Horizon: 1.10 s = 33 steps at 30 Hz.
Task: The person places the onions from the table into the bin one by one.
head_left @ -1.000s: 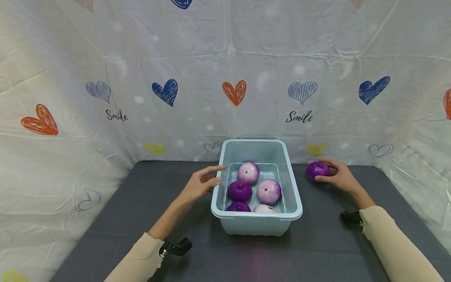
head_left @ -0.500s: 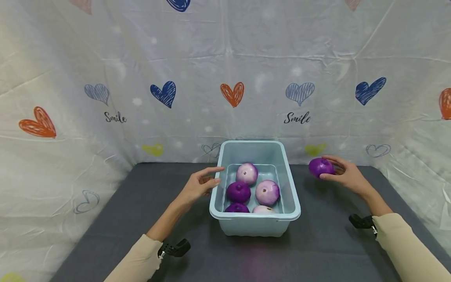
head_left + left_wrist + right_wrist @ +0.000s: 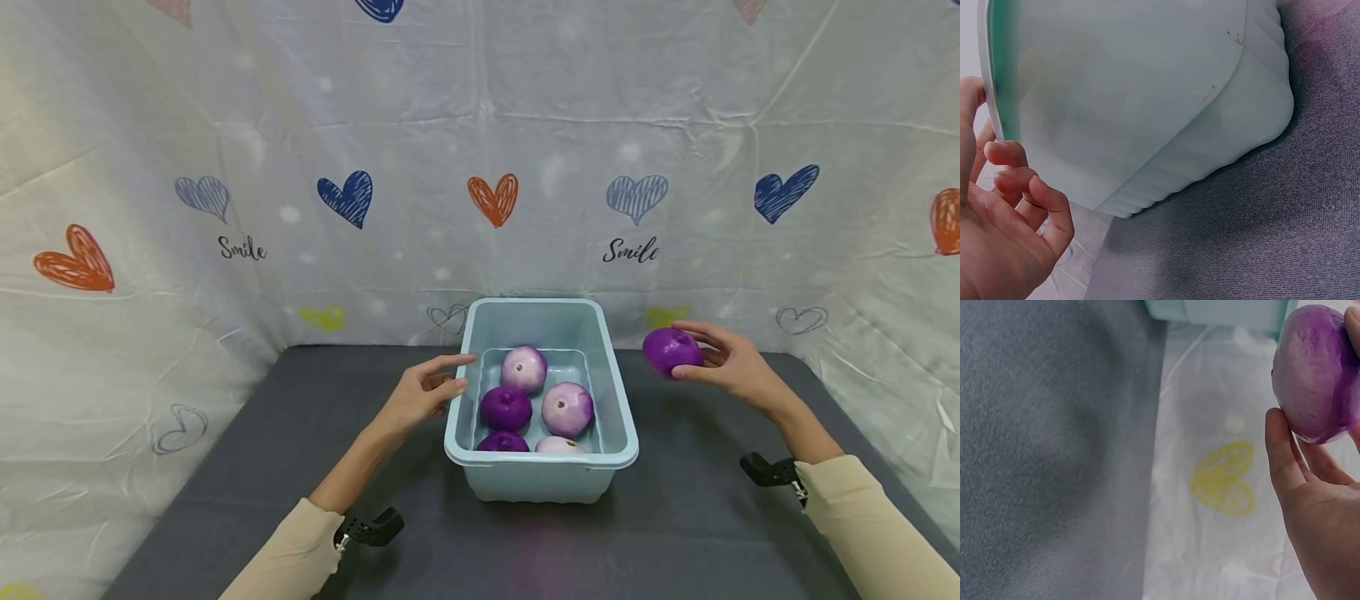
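My right hand (image 3: 731, 362) grips a purple onion (image 3: 671, 352) above the table, to the right of a light blue plastic bin (image 3: 540, 479). In the right wrist view, fingers and thumb hold the onion (image 3: 1313, 375) by its sides. At the bin's left rim, my left hand (image 3: 423, 392) has its index finger and thumb reaching to the edge. Its other fingers are loosely bent beside the bin's outer wall (image 3: 1129, 94) in the left wrist view. Inside the bin lie several onions, some dark purple (image 3: 506, 408), others pale (image 3: 567, 409). The front wall partly hides the nearest ones.
A dark grey cloth (image 3: 300, 467) covers the table under the bin. Behind and at both sides hangs a white sheet (image 3: 420, 108) printed with hearts and "Smile". A black strap (image 3: 371, 527) is around each wrist.
My right hand has lifted the onion off the table, then moved it slightly up and leftward toward the bin. The left hand stays at the bin's rim.
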{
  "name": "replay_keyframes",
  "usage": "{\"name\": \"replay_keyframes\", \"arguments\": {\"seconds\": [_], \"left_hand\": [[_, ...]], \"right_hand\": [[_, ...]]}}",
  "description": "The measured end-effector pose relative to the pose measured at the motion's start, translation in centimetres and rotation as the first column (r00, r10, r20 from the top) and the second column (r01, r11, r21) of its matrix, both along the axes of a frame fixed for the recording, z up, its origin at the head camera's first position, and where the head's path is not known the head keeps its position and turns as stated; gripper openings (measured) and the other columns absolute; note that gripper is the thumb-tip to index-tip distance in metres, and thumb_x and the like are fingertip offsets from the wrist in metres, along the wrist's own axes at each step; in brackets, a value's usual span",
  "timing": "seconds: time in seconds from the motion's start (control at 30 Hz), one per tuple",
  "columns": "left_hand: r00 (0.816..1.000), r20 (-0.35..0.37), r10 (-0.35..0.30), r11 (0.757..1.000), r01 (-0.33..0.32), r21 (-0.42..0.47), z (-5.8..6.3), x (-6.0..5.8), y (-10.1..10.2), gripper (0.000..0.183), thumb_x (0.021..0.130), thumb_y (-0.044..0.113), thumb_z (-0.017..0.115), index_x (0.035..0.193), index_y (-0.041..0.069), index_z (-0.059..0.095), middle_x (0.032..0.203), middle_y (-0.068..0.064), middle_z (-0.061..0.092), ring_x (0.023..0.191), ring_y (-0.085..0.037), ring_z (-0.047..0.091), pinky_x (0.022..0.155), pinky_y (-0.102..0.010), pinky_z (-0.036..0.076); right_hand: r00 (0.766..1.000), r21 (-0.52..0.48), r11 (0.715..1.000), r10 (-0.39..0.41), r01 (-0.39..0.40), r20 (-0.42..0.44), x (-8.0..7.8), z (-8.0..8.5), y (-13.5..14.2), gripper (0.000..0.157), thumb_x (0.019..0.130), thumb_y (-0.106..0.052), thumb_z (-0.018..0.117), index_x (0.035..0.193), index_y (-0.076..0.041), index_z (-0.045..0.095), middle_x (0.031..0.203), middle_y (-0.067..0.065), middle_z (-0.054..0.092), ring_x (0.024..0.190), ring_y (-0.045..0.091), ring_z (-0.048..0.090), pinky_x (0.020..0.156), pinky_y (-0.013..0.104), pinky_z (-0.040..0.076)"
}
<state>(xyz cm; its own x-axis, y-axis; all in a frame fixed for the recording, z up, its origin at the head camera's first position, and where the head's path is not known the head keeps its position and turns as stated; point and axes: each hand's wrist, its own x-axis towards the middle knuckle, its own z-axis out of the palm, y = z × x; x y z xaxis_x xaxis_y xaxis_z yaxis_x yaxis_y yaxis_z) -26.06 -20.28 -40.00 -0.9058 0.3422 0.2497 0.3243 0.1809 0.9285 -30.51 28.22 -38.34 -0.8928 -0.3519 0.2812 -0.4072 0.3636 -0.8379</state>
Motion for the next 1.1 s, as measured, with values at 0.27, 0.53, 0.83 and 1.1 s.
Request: {"name": "replay_keyframes", "arguments": {"seconds": [0.27,0.53,0.83,1.1], "left_hand": [[1.000,-0.003,-0.005,1.000,0.005,0.001,0.0,0.0,0.0,0.043,0.102,0.016,0.065,0.144,0.006,0.058,0.067,-0.004,0.040,0.057,-0.015,0.035,0.057,-0.033,0.035],[1.000,0.001,0.011,1.000,-0.011,-0.017,0.0,0.1,-0.1,0.042,0.102,0.019,0.065,0.143,0.011,0.060,0.067,-0.005,0.041,0.059,-0.015,0.038,0.058,-0.032,0.037],[1.000,0.005,0.012,1.000,-0.012,-0.013,-0.1,0.1,-0.1,0.043,0.102,0.019,0.066,0.143,0.010,0.060,0.067,-0.005,0.041,0.058,-0.015,0.037,0.057,-0.030,0.037],[1.000,-0.003,0.008,1.000,-0.008,-0.007,-0.1,0.0,0.0,0.042,0.102,0.018,0.065,0.143,0.008,0.059,0.067,-0.006,0.037,0.057,-0.015,0.035,0.057,-0.034,0.035]], "right_hand": [[1.000,-0.018,1.000,0.017,-0.018,-0.009,0.5,0.7,-0.7,0.069,0.091,-0.010,0.079,0.149,0.000,0.045,0.148,0.025,0.043,0.129,0.051,0.047,0.091,0.023,0.047],[0.997,-0.058,0.996,0.072,-0.073,-0.017,0.9,1.9,-2.0,0.067,0.091,-0.006,0.078,0.149,0.001,0.046,0.146,0.020,0.047,0.127,0.045,0.050,0.092,0.026,0.049],[0.995,-0.069,0.992,0.101,-0.102,-0.017,0.6,3.6,-4.7,0.067,0.087,-0.006,0.082,0.147,-0.009,0.053,0.146,0.012,0.049,0.130,0.040,0.050,0.093,0.030,0.049],[0.976,-0.079,0.974,0.209,-0.213,-0.059,0.0,4.4,-7.1,0.068,0.085,-0.004,0.083,0.146,-0.004,0.053,0.145,0.012,0.051,0.129,0.038,0.051,0.095,0.034,0.049]]}}
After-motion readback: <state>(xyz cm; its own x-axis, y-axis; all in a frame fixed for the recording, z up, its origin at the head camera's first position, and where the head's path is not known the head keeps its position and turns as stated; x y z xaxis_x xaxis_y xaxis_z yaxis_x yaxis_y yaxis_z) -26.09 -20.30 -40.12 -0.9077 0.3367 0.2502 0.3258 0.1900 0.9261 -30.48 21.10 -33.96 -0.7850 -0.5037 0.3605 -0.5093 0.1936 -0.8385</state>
